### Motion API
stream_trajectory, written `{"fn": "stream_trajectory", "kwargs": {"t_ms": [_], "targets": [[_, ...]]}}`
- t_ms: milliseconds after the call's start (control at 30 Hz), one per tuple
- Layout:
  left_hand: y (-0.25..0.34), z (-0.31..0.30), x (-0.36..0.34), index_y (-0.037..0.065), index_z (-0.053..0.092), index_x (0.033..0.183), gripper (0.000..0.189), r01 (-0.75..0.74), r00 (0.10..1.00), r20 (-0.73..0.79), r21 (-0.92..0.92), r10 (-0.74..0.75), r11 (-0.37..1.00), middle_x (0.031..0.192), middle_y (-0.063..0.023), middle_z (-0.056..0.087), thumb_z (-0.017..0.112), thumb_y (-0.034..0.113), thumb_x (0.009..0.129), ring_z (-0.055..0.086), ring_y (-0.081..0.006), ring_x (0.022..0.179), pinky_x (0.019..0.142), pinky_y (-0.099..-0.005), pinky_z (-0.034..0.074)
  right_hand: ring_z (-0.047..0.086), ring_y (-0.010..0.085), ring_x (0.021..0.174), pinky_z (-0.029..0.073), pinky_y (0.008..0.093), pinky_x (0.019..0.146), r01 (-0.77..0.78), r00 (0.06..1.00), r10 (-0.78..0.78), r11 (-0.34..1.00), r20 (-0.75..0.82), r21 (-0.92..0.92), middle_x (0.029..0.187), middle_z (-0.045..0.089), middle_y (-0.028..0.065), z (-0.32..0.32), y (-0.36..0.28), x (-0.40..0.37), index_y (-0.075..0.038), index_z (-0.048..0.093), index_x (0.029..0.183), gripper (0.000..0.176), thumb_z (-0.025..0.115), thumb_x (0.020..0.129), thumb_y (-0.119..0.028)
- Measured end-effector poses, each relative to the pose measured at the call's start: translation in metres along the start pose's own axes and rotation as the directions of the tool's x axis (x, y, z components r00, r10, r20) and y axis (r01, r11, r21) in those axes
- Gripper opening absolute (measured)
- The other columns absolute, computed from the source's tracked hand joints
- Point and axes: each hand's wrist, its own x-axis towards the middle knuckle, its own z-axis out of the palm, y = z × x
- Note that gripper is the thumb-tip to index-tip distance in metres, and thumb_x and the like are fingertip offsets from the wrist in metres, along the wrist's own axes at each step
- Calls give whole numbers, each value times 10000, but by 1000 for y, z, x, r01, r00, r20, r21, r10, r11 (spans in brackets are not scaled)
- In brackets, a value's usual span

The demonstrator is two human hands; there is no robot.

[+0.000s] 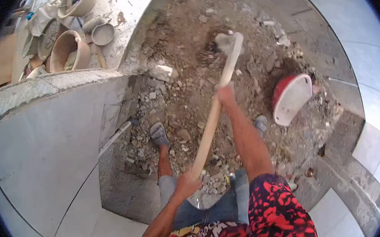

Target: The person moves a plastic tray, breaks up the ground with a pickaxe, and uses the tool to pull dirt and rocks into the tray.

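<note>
A long-handled hoe [209,129] slants across the dug ground in front of me. My left hand [187,184] is wrapped round the wooden handle near its lower end. Further up, my right hand [226,94] grips the same handle with the arm stretched out. At the far end, the hoe's greyish head [225,42] meets the loose brown soil [192,42]; its edge is blurred and partly hidden by the dirt. To the right of the handle, a tub [293,102], red outside and whitish inside, lies tipped on the rubble.
My sandalled feet stand among stones and broken rubble [184,136]. On the left, a low wall [52,138] has a rough top edge. Beyond it are buckets [71,53] and a pan [103,34]. A white pipe [115,138] leans by the wall; concrete and tiles border the right.
</note>
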Motion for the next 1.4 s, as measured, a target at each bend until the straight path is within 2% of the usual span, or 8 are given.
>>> {"fn": "stream_trajectory", "kwargs": {"t_ms": [33, 300, 467, 667, 800, 933, 1167, 1400], "targets": [[10, -7, -25, 21, 416, 991, 382, 95, 986, 124, 103, -108, 990, 743, -240, 564, 575, 247, 728, 555, -413, 742, 632, -471, 446, 575, 276, 780, 474, 374, 656, 0, 1000, -1, 999, -22, -48, 877, 555, 201, 3, 62, 15, 67, 382, 1045, 479, 599, 724, -215], [-62, -12, -183, 16, 464, 974, 451, 182, 905, 284, 414, -317, 892, 784, -190, 562, 580, 368, 717, 568, -393, 708, 616, -458, 462, 544, 229, 577, 475, 346, 511, -200, 980, 200, 979, 8, 48, 838, 494, 145, 36, 218, -137, -2, 326, 1016, 382, 568, 732, -79], [-42, -9, -129, 38, 495, 946, 395, 162, 966, 144, 315, -216, 935, 746, -151, 533, 599, 333, 704, 570, -360, 661, 556, -465, 454, 533, 195, 619, 481, 310, 494, -12, 993, -37, 916, 114, 400, 822, 443, 114, -13, 77, -127, -24, 255, 1080, 425, 516, 745, -17], [16, -24, 92, 12, 491, 862, 306, -29, 990, -136, 65, 38, 997, 779, -227, 579, 609, 243, 699, 569, -389, 694, 555, -458, 449, 522, 178, 510, 431, 321, 411, 424, 904, -419, 905, -85, 37, 639, 504, 88, -1, -95, 74, 12, 427, 873, 196, 541, 767, -108], [-14, -11, 25, -2, 492, 923, 357, 67, 990, -120, -107, -80, 992, 742, -243, 574, 610, 237, 684, 569, -400, 723, 595, -448, 459, 572, 284, 678, 460, 381, 553, 411, 870, -470, 858, -149, -308, 805, 534, 170, 79, 12, 51, 19, 375, 1010, 379, 583, 730, -130], [14, -31, -68, -7, 487, 990, 402, 422, 906, 73, -83, -417, 903, 816, -240, 571, 596, 223, 679, 561, -406, 780, 642, -442, 459, 560, 288, 812, 463, 380, 621, -22, 988, 51, 980, 143, -200, 903, 504, 205, 57, 10, -60, 5, 314, 1063, 458, 590, 714, -103], [-32, 9, -59, 1, 481, 943, 364, 54, 998, -48, 92, -50, 994, 824, -234, 565, 613, 226, 690, 555, -400, 771, 639, -460, 454, 563, 280, 674, 479, 387, 565, 495, 867, -498, 865, -9, -86, 869, 503, 164, 25, -9, -54, 15, 283, 1152, 558, 582, 690, -79], [-2, 13, 7, -10, 469, 992, 402, 212, 971, 2, -463, -238, 861, 693, -175, 561, 620, 193, 680, 577, -282, 642, 566, -380, 444, 575, 345, 785, 475, 392, 656, 297, 954, -287, 869, 86, -396, 925, 533, 266, 65, -16, 19, 56, 283, 1141, 584, 603, 698, -149]]}}
